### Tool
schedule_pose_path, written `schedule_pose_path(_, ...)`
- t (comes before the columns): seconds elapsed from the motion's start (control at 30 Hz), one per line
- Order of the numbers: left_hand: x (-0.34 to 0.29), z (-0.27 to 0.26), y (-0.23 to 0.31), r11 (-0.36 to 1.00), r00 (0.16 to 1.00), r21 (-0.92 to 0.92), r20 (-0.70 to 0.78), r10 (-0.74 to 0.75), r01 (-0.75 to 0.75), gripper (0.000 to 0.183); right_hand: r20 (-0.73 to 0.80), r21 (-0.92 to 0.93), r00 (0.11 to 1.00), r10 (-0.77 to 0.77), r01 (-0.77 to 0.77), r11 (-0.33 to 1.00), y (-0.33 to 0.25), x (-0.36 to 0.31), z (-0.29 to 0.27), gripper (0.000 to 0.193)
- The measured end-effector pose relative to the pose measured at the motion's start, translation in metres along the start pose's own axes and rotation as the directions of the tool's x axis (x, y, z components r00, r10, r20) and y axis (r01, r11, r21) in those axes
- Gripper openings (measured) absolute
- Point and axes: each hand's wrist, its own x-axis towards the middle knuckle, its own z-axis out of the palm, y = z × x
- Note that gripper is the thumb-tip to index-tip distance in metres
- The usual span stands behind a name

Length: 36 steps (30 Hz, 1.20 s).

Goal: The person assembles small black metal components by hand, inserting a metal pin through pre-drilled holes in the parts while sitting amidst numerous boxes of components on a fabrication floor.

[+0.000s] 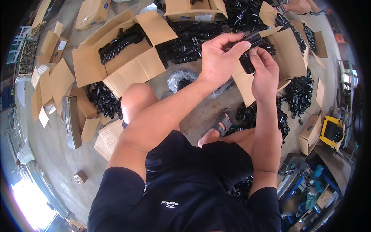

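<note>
My left hand (219, 58) is closed, with thumb and fingers pinching a glossy black tube-like part (253, 38). Close against it, my right hand (266, 71) grips a second black part (246, 63) that hangs downward between the hands. Whether the two parts are joined, I cannot tell. Both hands are above an open cardboard box (288, 54) with more black parts inside. To the left, another open box (135, 75) holds black parts laid in rows.
Piles of black parts (104, 100) lie on the floor around the boxes. A clear plastic bag (178, 80) rests between my knees. A yellow-framed item (332, 131) and a tool rack (309, 185) stand at right. Another person's hand (297, 7) shows at the far right.
</note>
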Motion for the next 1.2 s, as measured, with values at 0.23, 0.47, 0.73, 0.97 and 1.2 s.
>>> schedule_pose_path(0.23,0.007,0.0,0.002,0.999,0.995,-0.026,-0.094,-0.037,0.035,0.025,0.01,-0.037,1.0,-0.026,0.026,0.999,-0.006,0.002,0.003,0.02)
schedule_pose_path(0.47,0.029,-0.026,0.004,0.934,0.953,-0.303,-0.171,-0.251,0.191,0.017,0.39,-0.711,0.851,-0.35,0.521,0.473,-0.034,-0.008,-0.001,0.06)
schedule_pose_path(0.73,0.017,-0.019,0.017,0.863,0.862,0.059,0.043,-0.505,0.502,0.023,0.5,-0.644,0.803,-0.324,0.595,0.481,-0.035,-0.018,-0.006,0.042)
schedule_pose_path(0.97,0.015,-0.017,0.015,0.944,0.912,0.328,0.375,-0.167,0.038,0.037,0.161,-0.426,0.967,-0.198,0.249,0.87,-0.046,-0.018,-0.014,0.022)
schedule_pose_path(1.2,0.004,-0.012,0.023,0.928,0.875,0.369,0.466,-0.129,-0.06,0.04,0.164,-0.211,0.961,-0.223,0.255,0.944,-0.035,-0.019,-0.017,0.035)
